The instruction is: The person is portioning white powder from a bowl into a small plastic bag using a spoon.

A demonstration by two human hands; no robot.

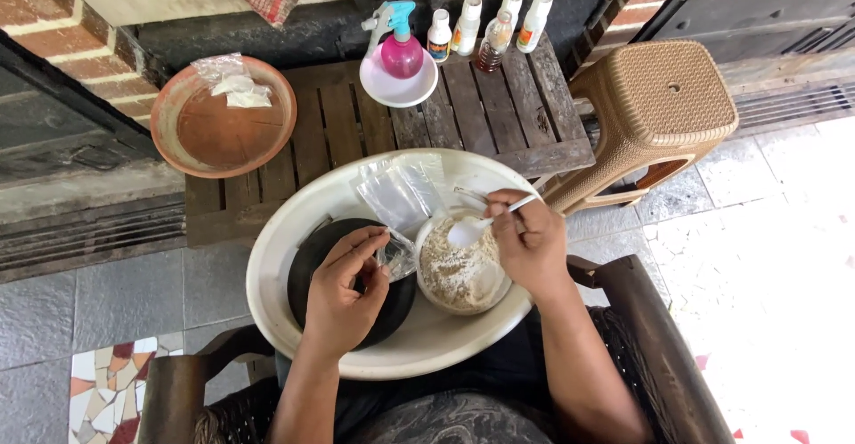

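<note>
head view: left hand pinches a small clear bag over the black bowl so its mouth faces the powder bowl, right hand gripping a white spoon just above the powder, all inside the big white basin on the lap, spare bags within reach.
</note>
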